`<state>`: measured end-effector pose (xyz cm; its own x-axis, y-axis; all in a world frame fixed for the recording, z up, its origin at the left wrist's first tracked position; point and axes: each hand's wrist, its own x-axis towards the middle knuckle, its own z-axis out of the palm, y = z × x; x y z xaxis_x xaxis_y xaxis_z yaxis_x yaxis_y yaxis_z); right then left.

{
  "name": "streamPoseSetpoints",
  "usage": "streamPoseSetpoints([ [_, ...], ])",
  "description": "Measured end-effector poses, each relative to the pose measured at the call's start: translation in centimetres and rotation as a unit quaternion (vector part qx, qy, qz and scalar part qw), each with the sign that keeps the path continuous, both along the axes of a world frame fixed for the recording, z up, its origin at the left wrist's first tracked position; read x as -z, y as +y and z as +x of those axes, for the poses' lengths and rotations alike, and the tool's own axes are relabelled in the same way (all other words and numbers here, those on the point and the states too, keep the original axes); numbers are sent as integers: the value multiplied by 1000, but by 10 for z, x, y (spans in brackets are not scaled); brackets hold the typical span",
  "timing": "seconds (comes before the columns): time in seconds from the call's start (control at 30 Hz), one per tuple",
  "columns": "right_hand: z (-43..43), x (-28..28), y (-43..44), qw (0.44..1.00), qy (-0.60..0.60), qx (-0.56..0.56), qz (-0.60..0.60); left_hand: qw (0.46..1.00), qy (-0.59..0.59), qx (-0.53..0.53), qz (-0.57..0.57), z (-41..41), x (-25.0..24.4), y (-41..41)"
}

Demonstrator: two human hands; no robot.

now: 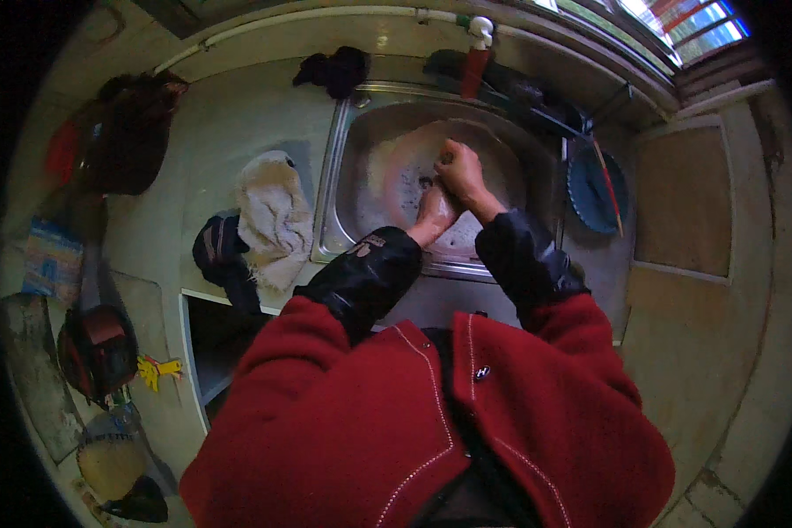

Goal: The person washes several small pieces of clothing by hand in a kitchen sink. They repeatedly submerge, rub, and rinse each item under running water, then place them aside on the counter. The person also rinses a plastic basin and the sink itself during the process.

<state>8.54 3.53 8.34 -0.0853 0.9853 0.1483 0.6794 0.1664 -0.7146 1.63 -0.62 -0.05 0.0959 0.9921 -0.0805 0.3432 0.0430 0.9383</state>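
Note:
My two hands meet over a stainless steel sink point(360, 218). Inside it sits a round pinkish basin point(402, 142) holding cloudy, sudsy water. My right hand point(463, 170) is curled, its wrist crossing close above my left. Whitish suds cling to my left hand point(437, 206), which is lower and partly covered by the right. Small dark patches show at the fingers of both hands; whether they are a held thing or shadow I cannot tell. Dark shiny sleeve covers reach over both forearms.
Left of the sink lie a cream towel point(274, 211) and a dark cloth point(218, 247). Another dark cloth point(333, 71) is behind. A white pipe fitting point(480, 33) rises at the back. To the right stands a blue-green scalloped basin point(591, 188) with a thin red stick point(608, 181) across it.

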Motion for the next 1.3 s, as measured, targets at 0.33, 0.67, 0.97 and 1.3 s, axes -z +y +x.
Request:
streamPoseSetpoints([
  [0.33,135,33,-35,971,-103,170,-135,978,75,-128,148,-132,-145,48],
  [0.67,162,89,-81,829,342,103,-431,943,260,-145,152,-302,-163,-5],
  [0.97,157,78,-98,877,375,-71,-293,943,236,-220,77,-345,-161,-80],
  [1.3,167,-18,-100,857,364,30,-364,952,248,-152,96,-329,-162,-93],
])
